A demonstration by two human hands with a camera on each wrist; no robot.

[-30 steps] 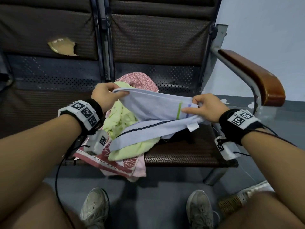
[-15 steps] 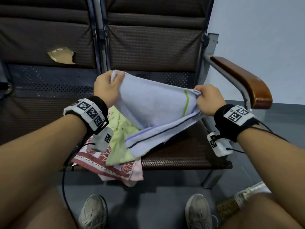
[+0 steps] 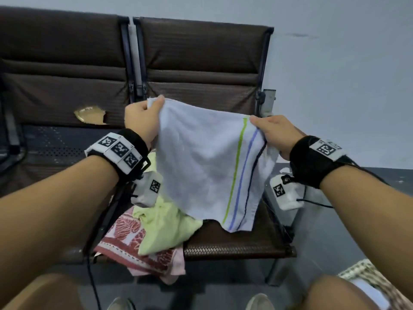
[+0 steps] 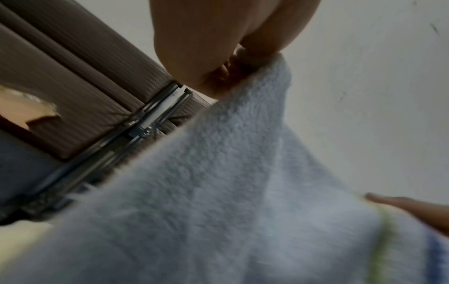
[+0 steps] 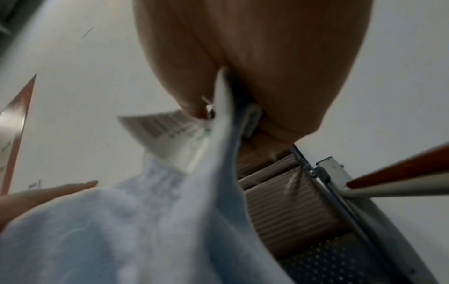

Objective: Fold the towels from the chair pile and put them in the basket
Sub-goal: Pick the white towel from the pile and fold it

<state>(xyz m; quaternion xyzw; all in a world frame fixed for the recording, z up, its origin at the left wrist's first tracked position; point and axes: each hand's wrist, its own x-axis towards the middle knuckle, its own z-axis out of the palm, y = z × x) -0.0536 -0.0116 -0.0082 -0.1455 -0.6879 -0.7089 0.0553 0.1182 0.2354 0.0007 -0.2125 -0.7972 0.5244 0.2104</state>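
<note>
Left hand (image 3: 143, 121) and right hand (image 3: 271, 135), apart, each pinch a top corner of the towel (image 3: 207, 166), spreading it flat to fold.

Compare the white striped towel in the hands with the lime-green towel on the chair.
The white striped towel hangs spread out, pinched at its top corners by the left hand and right hand; the lime-green towel lies crumpled on the pile. The white striped towel has three coloured stripes; the lime-green towel looks plain. Neither is folded.

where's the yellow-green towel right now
In the head view the yellow-green towel lies crumpled on the chair seat, left of centre, on top of the red patterned towel.
</note>
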